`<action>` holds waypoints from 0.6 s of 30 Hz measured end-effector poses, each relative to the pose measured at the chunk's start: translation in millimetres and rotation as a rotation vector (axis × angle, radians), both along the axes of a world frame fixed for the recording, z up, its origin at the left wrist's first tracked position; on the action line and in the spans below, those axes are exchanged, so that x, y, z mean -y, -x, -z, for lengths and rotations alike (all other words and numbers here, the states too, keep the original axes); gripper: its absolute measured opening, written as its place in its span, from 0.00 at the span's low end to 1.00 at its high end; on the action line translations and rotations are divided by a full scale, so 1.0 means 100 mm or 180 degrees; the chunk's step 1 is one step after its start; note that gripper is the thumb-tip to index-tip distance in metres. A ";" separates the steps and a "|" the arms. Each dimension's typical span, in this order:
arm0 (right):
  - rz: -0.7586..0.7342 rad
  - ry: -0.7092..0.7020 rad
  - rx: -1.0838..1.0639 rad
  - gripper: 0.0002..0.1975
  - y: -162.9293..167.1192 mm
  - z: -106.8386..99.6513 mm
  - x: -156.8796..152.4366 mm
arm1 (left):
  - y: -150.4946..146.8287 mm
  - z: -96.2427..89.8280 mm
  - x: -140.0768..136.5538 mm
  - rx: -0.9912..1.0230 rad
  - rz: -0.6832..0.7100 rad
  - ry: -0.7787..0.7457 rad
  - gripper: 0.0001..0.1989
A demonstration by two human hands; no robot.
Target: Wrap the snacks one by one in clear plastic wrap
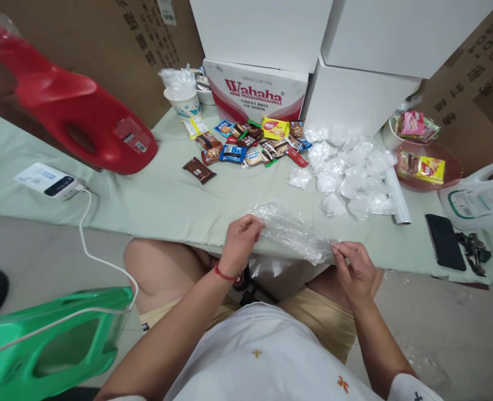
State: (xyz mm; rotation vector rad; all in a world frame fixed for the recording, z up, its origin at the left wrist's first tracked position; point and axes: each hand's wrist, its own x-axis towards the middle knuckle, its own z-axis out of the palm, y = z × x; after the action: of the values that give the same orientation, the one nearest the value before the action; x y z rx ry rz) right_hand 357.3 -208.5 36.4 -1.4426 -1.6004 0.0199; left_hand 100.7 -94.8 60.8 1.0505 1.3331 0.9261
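Sheet of clear plastic film (292,234), crinkled and stretched between two hands, above the front edge of the cloth-covered table (167,206). The left hand (241,239), with a red bracelet (225,273) at the wrist, pinches one end between thumb and fingers; the right hand (357,273) pinches the other end at its fingertips. Beyond the film, to the right, lies a cluster of crumpled clear plastic bundles (349,175), with a white roll (397,197) beside it. Farther back and left—wrapped snacks (233,153) in a loose pile, before a Wahaha box (255,92). Outermost: at left, a red jug (92,120) and a white device (48,181) with a cable; at right, a black phone (445,242) beside keys (475,250).
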 end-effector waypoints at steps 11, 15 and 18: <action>-0.1523 0.0114 0.0864 0.23 0.31 -0.15 0.32 | -0.32 0.07 -0.49 -0.0389 0.0923 0.1307 0.27; -0.1628 0.0127 0.0936 0.20 0.37 -0.11 0.36 | -0.27 0.19 -0.46 -0.0525 0.1007 0.1024 0.17; -0.1636 0.0180 0.1027 0.18 0.37 -0.07 0.40 | -0.23 0.17 -0.34 -0.0816 0.0996 0.0659 0.19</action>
State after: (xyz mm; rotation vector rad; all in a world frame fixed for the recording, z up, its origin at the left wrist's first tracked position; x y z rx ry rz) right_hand 320.0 -248.7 43.6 -1.0764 -2.2189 0.1363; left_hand 123.4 -60.8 43.4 1.2008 1.3888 0.4216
